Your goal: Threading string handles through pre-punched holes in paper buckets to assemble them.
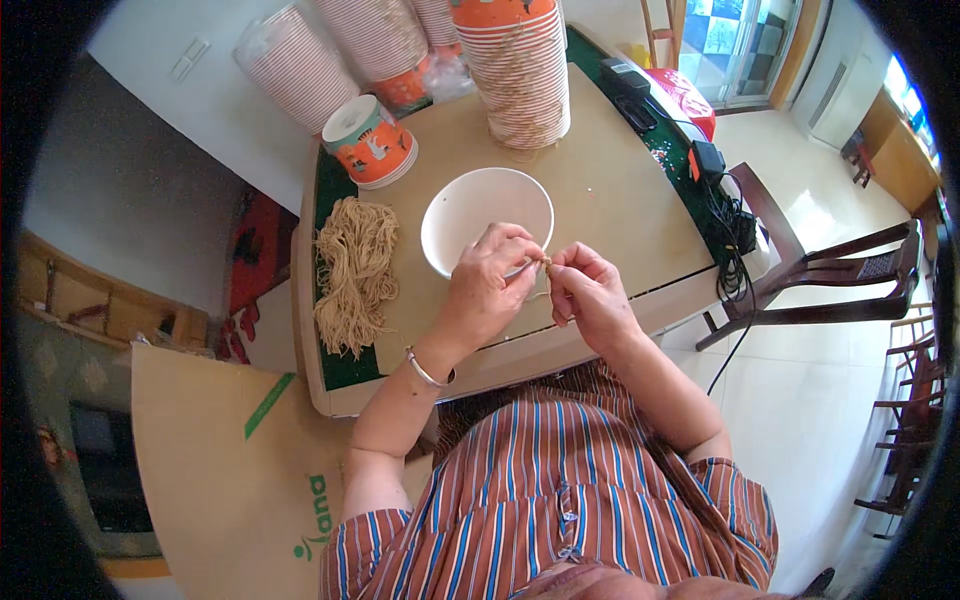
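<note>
Both hands meet over the near right rim of a white paper tub (pixel 458 222). Between the pinched fingertips of my left hand (pixel 490 275) and my right hand (pixel 592 290) is a short piece of tan cord (pixel 545 262). It seems bunched or knotted there, too small to make out fully. A thin loose end hangs below the fingers. To the left of the tub lies a thick bundle of tan cords (pixel 355 270). A metal bangle circles my left wrist.
Tall stacks of paper tubs (pixel 525 85) stand at the back of the table, with a short orange-and-green stack (pixel 370 145) at the left. Black cables and adapters (pixel 735 225) run along the right edge. A wooden chair (pixel 840 270) stands beside the table; a cardboard sheet (pixel 220 450) leans at the left.
</note>
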`<state>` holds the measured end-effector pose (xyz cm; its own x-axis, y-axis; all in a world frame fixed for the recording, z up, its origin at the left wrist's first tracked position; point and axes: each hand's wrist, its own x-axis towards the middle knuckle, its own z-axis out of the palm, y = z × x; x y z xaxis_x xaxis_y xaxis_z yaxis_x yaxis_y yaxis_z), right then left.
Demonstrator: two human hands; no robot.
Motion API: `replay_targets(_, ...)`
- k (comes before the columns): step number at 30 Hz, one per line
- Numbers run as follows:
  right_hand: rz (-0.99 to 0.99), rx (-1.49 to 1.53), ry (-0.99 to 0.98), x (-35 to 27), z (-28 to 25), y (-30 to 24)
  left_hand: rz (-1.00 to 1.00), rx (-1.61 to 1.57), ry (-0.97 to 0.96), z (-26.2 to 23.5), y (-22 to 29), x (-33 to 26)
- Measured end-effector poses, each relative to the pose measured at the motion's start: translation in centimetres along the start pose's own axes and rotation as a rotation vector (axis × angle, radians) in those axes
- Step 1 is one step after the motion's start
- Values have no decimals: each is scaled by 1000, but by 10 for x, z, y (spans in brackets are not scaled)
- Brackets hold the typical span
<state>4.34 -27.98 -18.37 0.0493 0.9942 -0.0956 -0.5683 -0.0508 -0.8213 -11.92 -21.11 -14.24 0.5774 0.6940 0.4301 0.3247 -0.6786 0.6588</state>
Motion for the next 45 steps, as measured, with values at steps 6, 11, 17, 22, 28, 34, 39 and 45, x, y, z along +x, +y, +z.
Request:
replay_targets(6, 41, 71, 2, -4, -1, -3, -3, 48, 4, 1, 1, 0)
replay_targets(11, 51, 60, -10, -7, -3, -4, 25, 67, 20, 1, -1, 1)
replay_targets(17, 48, 20, 4, -8, -7, -5, 37, 95, 27, 3, 2, 0)
replay_targets(22, 44, 17, 6, -7, -9, -3, 37, 109, -3, -1, 7, 1)
replay_targets(28, 33, -17, 5, -10, -7, -4, 126, 181, -14, 0, 4, -1)
replay_targets(34, 57, 16, 2, -12, -6, -7, 130, 211, 12, 2, -1, 0)
replay_targets(39, 67, 21, -30, -13, -11, -2, 140, 216, 5, 2, -2, 0)
replay_targets(45, 22, -75, -14, -14, -16, -1, 139, 220, 42, 4, -3, -1)
